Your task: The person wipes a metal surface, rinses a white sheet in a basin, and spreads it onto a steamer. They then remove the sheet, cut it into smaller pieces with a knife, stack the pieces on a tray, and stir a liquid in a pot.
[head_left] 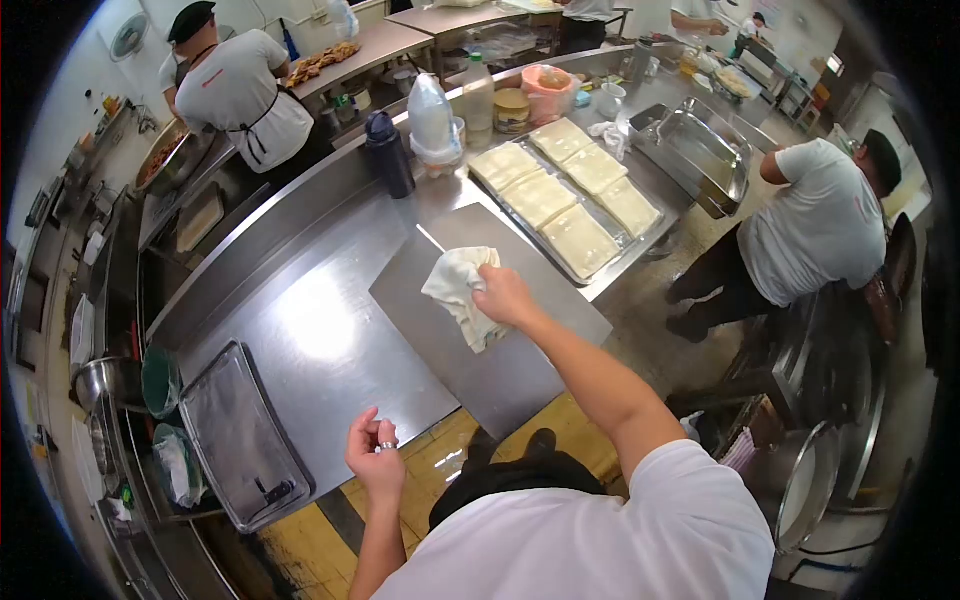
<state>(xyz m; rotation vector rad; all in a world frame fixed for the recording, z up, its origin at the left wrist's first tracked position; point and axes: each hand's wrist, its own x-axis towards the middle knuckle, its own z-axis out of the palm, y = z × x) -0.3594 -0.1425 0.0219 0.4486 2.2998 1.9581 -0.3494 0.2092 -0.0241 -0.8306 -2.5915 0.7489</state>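
Observation:
Toward the middle of the head view, my right hand (pixel 503 296) grips a crumpled white cloth (pixel 463 285). The cloth lies over a flat grey metal sheet (pixel 425 335), which rests at an angle on the steel worktable (pixel 270 330). My left hand (pixel 376 448) is held up near the table's front edge, with fingers loosely bent and apart and nothing in them. A ring shows on one finger. Beyond my right hand, a tray (pixel 612 240) carries several square sheets of pale dough (pixel 580 242).
A dark bottle (pixel 388 155), a clear bottle (pixel 477 100) and a pink tub (pixel 547 92) stand along the back. An upright-edged metal tray (pixel 245 435) lies at left. Co-workers stand at back left (pixel 250 95) and right (pixel 815 215); a deep steel pan (pixel 700 150) is near the latter.

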